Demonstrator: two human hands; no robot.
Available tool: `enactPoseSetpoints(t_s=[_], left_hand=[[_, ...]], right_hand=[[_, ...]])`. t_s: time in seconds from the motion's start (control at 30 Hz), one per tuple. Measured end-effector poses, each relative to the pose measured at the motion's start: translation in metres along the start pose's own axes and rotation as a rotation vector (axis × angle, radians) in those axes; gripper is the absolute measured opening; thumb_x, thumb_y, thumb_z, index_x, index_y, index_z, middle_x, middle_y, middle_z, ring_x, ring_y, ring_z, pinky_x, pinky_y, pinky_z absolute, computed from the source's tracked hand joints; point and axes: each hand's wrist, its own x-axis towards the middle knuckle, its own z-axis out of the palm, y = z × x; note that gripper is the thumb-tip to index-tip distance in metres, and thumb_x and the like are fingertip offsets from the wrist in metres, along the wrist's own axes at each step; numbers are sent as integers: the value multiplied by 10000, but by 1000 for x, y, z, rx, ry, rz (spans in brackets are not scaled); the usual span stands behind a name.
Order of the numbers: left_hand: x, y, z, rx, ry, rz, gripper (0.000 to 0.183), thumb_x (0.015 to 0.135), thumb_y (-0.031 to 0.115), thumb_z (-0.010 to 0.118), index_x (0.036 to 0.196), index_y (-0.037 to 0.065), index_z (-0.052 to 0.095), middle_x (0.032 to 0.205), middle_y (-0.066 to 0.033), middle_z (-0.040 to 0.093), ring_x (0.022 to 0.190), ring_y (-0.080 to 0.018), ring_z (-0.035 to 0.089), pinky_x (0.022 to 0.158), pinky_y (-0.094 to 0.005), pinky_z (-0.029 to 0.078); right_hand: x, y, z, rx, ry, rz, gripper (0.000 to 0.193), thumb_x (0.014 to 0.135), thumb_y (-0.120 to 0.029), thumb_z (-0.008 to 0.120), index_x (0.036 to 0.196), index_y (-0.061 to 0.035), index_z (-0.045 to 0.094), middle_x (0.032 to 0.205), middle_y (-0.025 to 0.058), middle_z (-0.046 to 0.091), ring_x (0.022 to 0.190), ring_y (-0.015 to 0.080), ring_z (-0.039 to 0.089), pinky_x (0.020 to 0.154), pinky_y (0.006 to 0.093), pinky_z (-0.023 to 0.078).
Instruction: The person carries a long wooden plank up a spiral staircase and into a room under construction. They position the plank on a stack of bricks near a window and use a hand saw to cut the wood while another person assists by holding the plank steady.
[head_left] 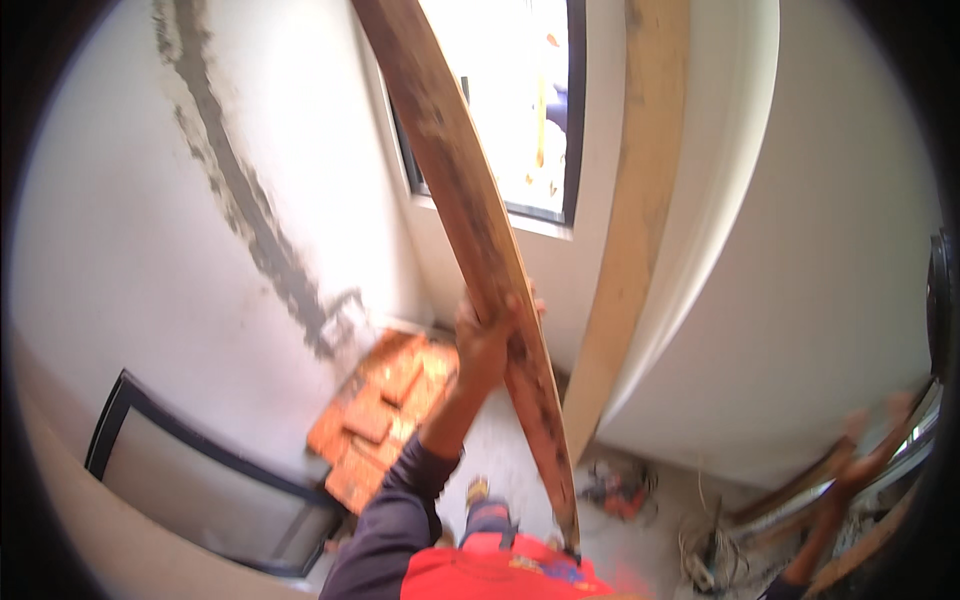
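Observation:
A long wooden plank point(440, 150), reddish-brown with dark stains, stands tilted in front of me from the top of the view down to near my body. My left hand point(487, 335) grips it around its lower half, thumb across the near face and fingertips showing at the far edge. Far out to the right, my right hand point(868, 455) is raised and slightly blurred. Its fingers look apart with nothing between them, close to several long boards point(800, 495) leaning at the right edge. Whether it touches anything there I cannot tell.
Orange bricks point(370, 425) lie stacked by the left wall. A dark-framed panel point(200, 470) leans at lower left. Ahead is a window point(530, 110), with another board point(630, 220) upright beside it. A red power tool point(617, 488) and coiled cable point(712, 555) lie on the floor.

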Motion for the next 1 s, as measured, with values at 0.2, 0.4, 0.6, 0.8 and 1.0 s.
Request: enactPoseSetpoints(t_s=[0.2,0.4,0.6,0.8,1.0], left_hand=[[48,-46,-60,-112,22,-204,378,932,259,644,1171,1,504,1052,-113,629,838,-212,684,663,-322,588],[73,-48,-96,-169,115,-341,342,931,282,650,1122,33,515,994,-76,622,820,-194,677,657,-318,579],[74,-70,-114,-35,164,-424,386,915,308,675,1114,34,490,956,-66,589,830,-178,665,662,-307,556],[65,-93,-108,14,177,-534,458,889,333,704,1133,34,458,953,-77,575,843,-171,658,667,-299,551],[75,-126,-114,108,158,-587,569,870,334,718,1229,-2,431,1043,-113,577,924,-189,617,784,-334,531]], right_hand=[[-212,-220,170,802,-1124,210,1127,555,-541,882,1381,21,361,1259,260,509,1161,397,539,969,461,461],[-249,-325,187,998,-985,460,1067,604,-406,887,1421,-12,325,1278,206,520,1180,284,522,989,393,442],[-267,-348,182,872,-959,434,1100,558,-314,925,1423,-33,306,1250,259,560,1149,358,591,964,427,488],[-265,-335,157,918,-1009,569,1059,563,-269,907,1421,-5,345,1276,244,564,1185,326,575,1013,400,451],[-240,-337,151,893,-1075,652,1086,551,-268,906,1438,5,342,1307,236,554,1214,294,560,1037,382,430]])
